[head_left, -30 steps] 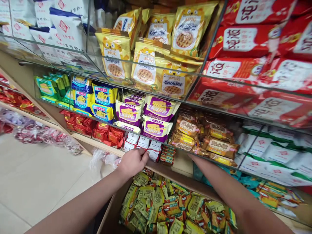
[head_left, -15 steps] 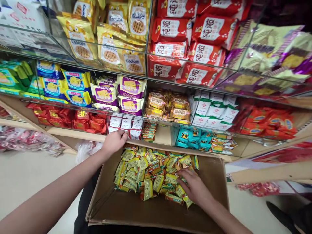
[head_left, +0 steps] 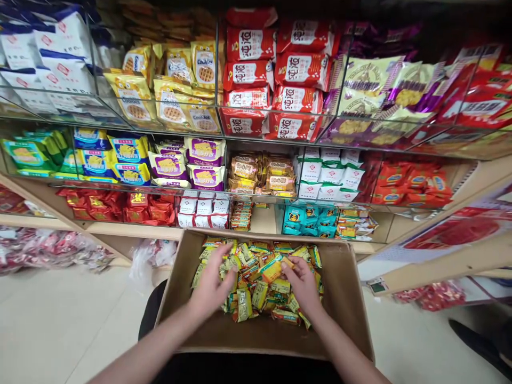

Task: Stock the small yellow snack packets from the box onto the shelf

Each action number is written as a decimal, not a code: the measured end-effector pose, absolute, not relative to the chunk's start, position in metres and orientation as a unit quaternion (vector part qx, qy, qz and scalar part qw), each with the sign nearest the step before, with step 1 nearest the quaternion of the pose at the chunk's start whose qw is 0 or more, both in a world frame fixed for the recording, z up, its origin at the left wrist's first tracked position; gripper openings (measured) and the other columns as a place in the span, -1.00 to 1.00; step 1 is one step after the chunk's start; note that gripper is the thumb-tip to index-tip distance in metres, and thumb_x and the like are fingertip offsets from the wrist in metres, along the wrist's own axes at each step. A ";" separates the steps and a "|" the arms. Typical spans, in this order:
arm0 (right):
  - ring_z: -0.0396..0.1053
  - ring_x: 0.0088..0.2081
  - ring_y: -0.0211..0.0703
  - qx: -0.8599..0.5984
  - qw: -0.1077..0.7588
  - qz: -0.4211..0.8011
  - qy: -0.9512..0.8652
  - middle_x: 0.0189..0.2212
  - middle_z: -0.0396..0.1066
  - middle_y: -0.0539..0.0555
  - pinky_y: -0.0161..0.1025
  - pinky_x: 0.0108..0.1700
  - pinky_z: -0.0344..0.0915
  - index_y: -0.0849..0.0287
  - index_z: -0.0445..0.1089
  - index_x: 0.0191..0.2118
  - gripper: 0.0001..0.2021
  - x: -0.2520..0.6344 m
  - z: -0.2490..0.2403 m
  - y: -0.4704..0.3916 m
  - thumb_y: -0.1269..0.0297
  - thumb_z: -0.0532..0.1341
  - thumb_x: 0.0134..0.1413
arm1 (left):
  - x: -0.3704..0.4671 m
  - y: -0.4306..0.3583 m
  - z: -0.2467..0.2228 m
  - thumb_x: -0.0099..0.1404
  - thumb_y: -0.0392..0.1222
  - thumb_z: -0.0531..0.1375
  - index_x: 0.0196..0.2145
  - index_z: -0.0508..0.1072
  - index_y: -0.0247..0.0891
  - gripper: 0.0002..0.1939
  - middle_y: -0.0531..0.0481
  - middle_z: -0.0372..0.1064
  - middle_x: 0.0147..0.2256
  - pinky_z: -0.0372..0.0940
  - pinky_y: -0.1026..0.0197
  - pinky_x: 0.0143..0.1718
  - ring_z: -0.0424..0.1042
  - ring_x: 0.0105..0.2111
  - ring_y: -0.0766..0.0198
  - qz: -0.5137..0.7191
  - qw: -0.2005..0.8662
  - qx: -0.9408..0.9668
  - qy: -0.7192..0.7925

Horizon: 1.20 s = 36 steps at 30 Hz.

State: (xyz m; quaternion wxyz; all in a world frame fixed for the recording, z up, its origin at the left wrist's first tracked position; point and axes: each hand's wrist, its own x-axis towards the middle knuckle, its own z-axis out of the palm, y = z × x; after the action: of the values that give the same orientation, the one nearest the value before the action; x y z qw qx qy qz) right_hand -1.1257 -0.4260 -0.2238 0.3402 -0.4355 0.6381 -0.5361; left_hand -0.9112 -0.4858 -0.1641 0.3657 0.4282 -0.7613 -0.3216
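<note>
A brown cardboard box (head_left: 344, 277) holds a heap of small yellow and green wrapped snacks (head_left: 245, 304). Over the right part of the heap, my right hand (head_left: 302, 282) pinches a yellow-orange packet (head_left: 272, 268) between thumb and fingers. My left hand (head_left: 214, 280), slightly blurred, hovers above the heap's left side with thumb and fingers apart and nothing in it. The box stands against the front of the lowest shelf, where a stack of similar narrow packets (head_left: 241, 216) sits in a compartment.
Clear-fronted bins hold yellow cookie packs (head_left: 134, 101), red packs (head_left: 298, 69), purple biscuit packs (head_left: 206, 160) and teal packets (head_left: 310, 218). A plastic bag (head_left: 142, 266) lies left of the box. A person's dark shoe (head_left: 476, 344) shows at the far right.
My left hand has left the shelf edge and come over the box, fingers apart. My right hand has lifted a packet from the heap. The view has shifted, showing more shelf at right.
</note>
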 end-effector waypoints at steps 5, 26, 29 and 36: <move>0.28 -0.45 -0.27 -0.199 0.545 -0.648 0.494 -0.50 0.29 -0.05 -0.28 -0.40 0.28 0.15 0.20 -0.42 -0.76 -1.095 -0.197 -0.402 0.15 0.24 -0.16 | -0.960 -0.445 -0.186 0.14 0.07 0.02 -0.19 0.27 -0.26 -0.62 -0.02 0.31 -0.35 0.22 0.32 -0.57 0.31 -0.49 0.35 -0.636 0.332 0.468 -0.516; 0.08 -0.61 -0.32 -0.183 0.462 -0.637 0.590 -0.64 0.13 -0.10 -0.39 -0.57 0.04 0.14 0.11 -0.50 -0.74 -1.082 -0.218 -0.399 0.05 0.07 -0.04 | -0.959 -0.437 -0.212 0.21 -0.07 -0.01 -0.12 0.26 -0.20 -0.70 -0.09 0.29 -0.15 0.12 0.12 -0.03 0.25 -0.09 0.20 -0.528 0.375 0.435 -0.626; -0.02 -0.62 -0.34 -0.299 0.396 -0.599 0.629 -0.70 -0.01 -0.12 -0.38 -0.57 -0.01 0.14 0.03 -0.61 -0.67 -1.092 -0.219 -0.398 0.05 0.08 -0.04 | -0.951 -0.443 -0.201 0.18 -0.05 0.04 -0.14 0.31 -0.20 -0.68 -0.06 0.33 -0.20 0.16 0.16 -0.07 0.29 -0.15 0.22 -0.609 0.301 0.405 -0.612; 0.04 -0.57 -0.35 -0.471 0.386 -0.523 0.597 -0.67 0.06 -0.10 -0.38 -0.50 0.03 0.18 0.16 -0.61 -0.71 -1.088 -0.206 -0.394 0.14 0.07 0.01 | -0.955 -0.452 -0.176 0.03 -0.08 0.20 -0.23 0.42 -0.25 -0.67 0.00 0.38 -0.42 0.23 0.24 -0.27 0.33 -0.34 0.27 -0.702 0.195 0.329 -0.600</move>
State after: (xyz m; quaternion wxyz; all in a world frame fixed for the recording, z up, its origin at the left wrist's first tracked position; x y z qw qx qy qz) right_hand -1.0878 -0.3942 -0.2063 0.3861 -0.4709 0.5968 -0.5226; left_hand -0.9552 -0.4523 -0.1756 0.1948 0.3290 -0.6003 -0.7024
